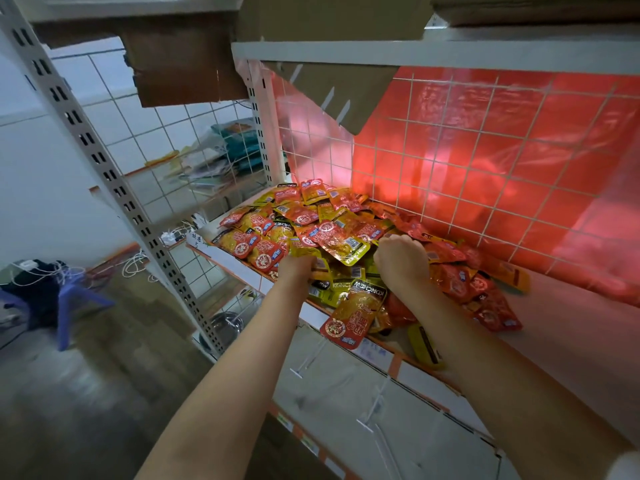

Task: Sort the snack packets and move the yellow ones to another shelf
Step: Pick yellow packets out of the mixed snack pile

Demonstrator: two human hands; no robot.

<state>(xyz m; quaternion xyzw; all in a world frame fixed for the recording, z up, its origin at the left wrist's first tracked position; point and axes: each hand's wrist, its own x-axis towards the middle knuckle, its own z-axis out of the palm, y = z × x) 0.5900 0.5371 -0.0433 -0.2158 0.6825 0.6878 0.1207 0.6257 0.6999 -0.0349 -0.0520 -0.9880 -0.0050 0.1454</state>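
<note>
Both hands reach into the heap of snack packets (311, 233) on the shelf (568, 317). The left hand (298, 268) has its fingers buried among yellow packets (332, 271); whether it grasps any cannot be told. The right hand (401, 259) is curled into the pile, its hold hidden too

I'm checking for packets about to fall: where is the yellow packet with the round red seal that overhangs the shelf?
In the head view, that yellow packet hangs over the shelf's front edge, just below and between the left hand and right hand.
</note>
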